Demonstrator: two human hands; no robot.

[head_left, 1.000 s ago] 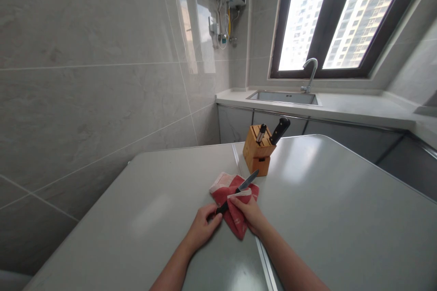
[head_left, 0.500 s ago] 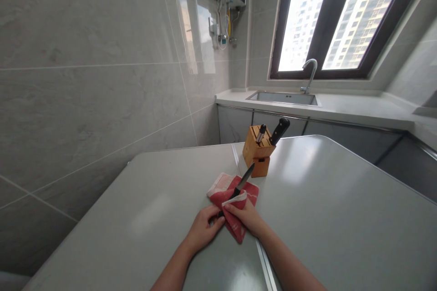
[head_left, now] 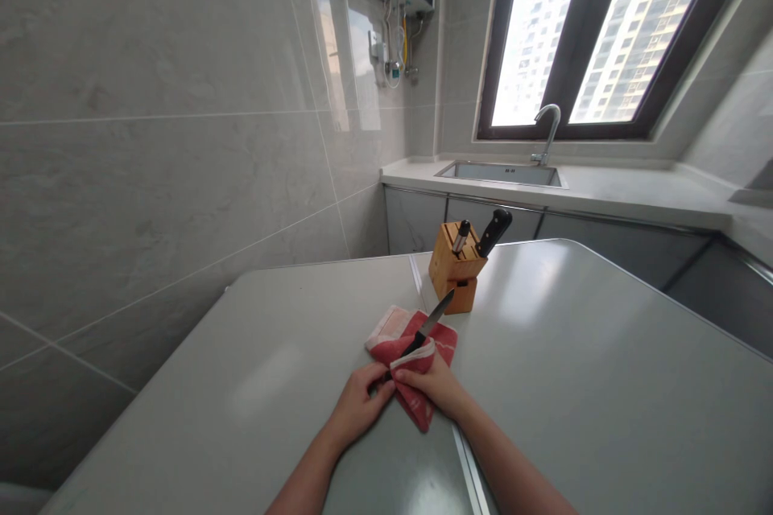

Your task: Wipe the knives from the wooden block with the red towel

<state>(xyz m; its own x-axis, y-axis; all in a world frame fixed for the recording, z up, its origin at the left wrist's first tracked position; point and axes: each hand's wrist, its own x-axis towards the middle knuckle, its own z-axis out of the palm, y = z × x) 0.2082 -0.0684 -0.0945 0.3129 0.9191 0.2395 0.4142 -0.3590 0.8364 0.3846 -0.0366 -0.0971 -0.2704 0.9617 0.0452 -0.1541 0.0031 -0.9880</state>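
A knife [head_left: 437, 312] with a black handle points away from me, its blade tip in front of the wooden knife block [head_left: 452, 261]. My left hand [head_left: 361, 402] pinches the butt end of the knife's handle. With a fold of the red and white cloth [head_left: 386, 330], my right hand [head_left: 436, 385] wraps the middle of that handle, the thumb lying on top. The rest of the cloth spreads on the table under the knife. Part of the handle is hidden by cloth and fingers.
In the knife block stand a black-handled knife [head_left: 495, 232] and a second handle [head_left: 461, 236] with a silver part. The pale table [head_left: 290, 338] has a metal seam [head_left: 468, 467]. Beyond are a counter with a sink [head_left: 501, 172], a faucet [head_left: 548, 133] and a tiled wall [head_left: 181, 193].
The knife's blade has tilted slightly, its tip shifting a little to the right. Both hands stay on the handle and have shifted slightly. The block has not moved.
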